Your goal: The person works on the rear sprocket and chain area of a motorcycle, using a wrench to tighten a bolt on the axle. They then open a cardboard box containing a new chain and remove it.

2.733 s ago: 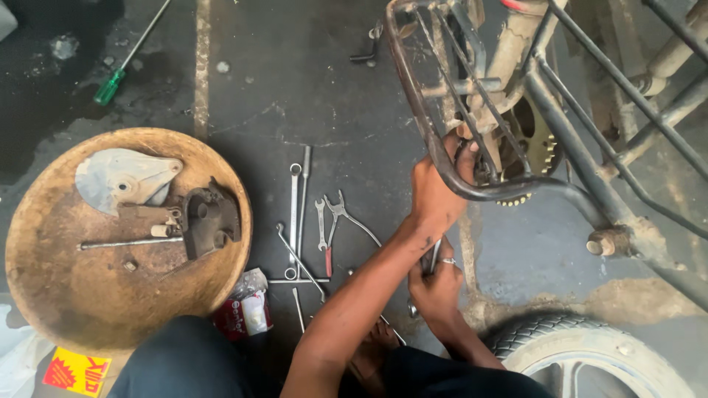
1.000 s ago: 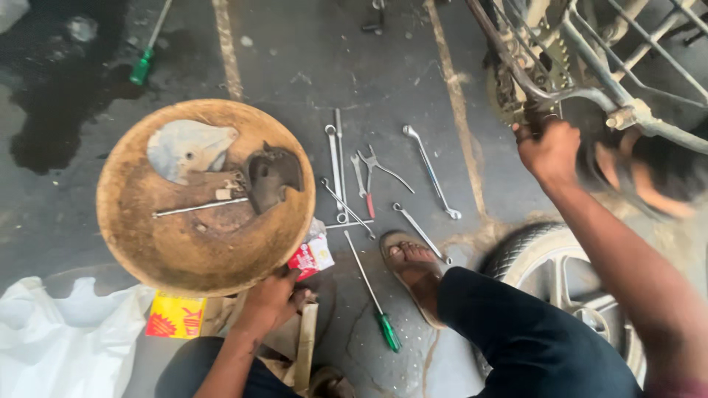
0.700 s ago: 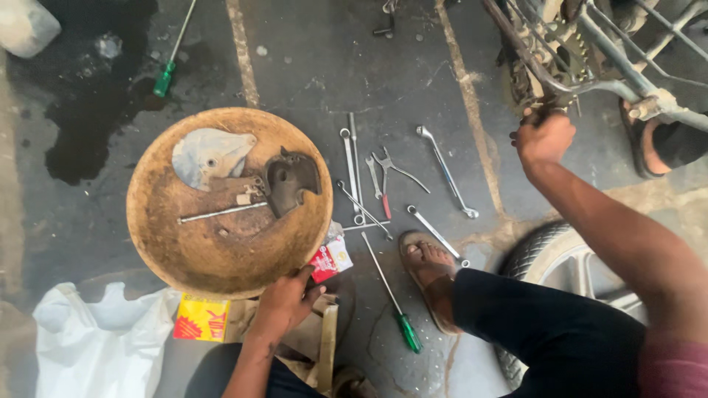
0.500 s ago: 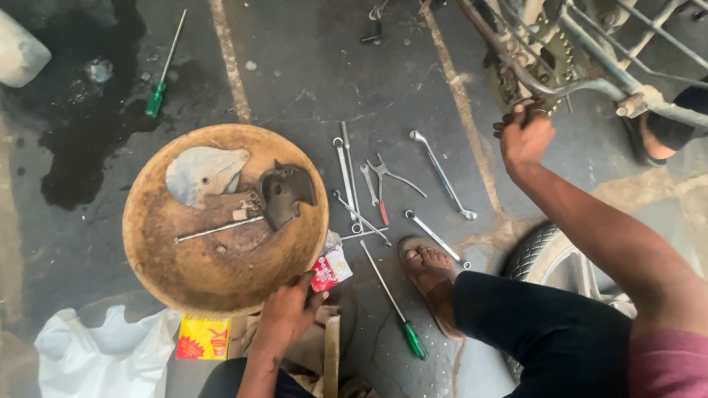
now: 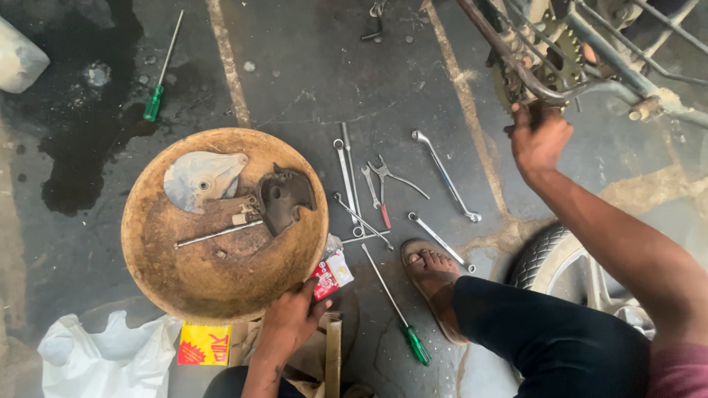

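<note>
Down on the dark concrete floor (image 5: 310, 66), my left hand (image 5: 291, 318) rests with its fingers spread on the near rim of a round, rusty brown metal pan (image 5: 221, 287), touching the edge rather than closing around it. My right hand (image 5: 540, 140) is up at the far right, clenched around a curved grey steel tube of the bike frame (image 5: 549, 94), just below a toothed sprocket (image 5: 564, 51). The two hands are well apart, with the spread of tools between them.

Inside the pan lie a pale grey, shield-shaped metal cover (image 5: 200, 179), a darker cast metal housing (image 5: 284, 195) beside it, and a thin steel rod (image 5: 217, 234) lying across the middle. Just beside my left hand, against the pan's rim, sits a small red and white packet (image 5: 333, 271); a yellow and red carton (image 5: 204, 344) lies below the pan, next to a crumpled white plastic bag (image 5: 96, 357).

Between pan and frame, several long silver spanners (image 5: 446, 175) lie on the floor along with red-handled pliers (image 5: 383, 190). A green-handled screwdriver (image 5: 398, 313) lies near my sandalled foot (image 5: 435, 276), which is planted between the tools and a black tyre with a pale rim (image 5: 557, 258). My dark-trousered knee (image 5: 546, 339) sits low in front of that tyre. A second green-handled screwdriver (image 5: 161, 74) lies far off at the upper left, by a dark wet stain (image 5: 81, 140).
</note>
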